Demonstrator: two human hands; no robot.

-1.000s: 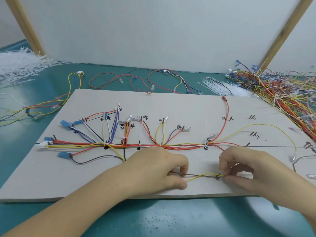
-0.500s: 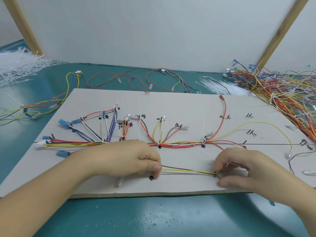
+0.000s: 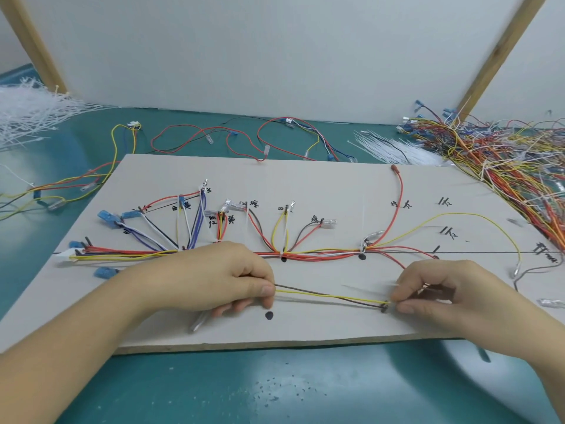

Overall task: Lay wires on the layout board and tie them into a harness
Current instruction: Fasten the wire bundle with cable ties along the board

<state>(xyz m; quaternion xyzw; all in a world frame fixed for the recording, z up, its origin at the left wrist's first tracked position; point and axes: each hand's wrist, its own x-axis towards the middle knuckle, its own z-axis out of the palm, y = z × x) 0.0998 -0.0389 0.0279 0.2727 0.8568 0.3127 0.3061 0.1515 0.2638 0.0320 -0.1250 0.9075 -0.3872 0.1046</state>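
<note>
A grey layout board [image 3: 305, 179] lies on the teal table, marked with black lines, dots and handwritten labels. A partly tied harness [image 3: 305, 255] of red, yellow, white and blue wires runs along its main line, with branches fanning upward. Near the front edge a yellow wire and a brown wire [image 3: 330, 296] stretch taut between my hands. My left hand [image 3: 220, 276] pinches their left end above a black dot [image 3: 269, 315]. My right hand [image 3: 434, 292] pinches their right end, where a thin white cable tie [image 3: 360, 288] sticks out.
A heap of loose wires [image 3: 504, 154] fills the back right. White cable ties lie in a bundle [image 3: 397, 148] behind the board and in a pile [image 3: 27, 114] at the far left. Loose wire sets [image 3: 244, 136] lie behind the board. Wooden posts stand at both sides.
My left hand has slid leftward along the yellow and brown wires, drawing them straight and taut. My right hand has stayed at the right end of the pair.
</note>
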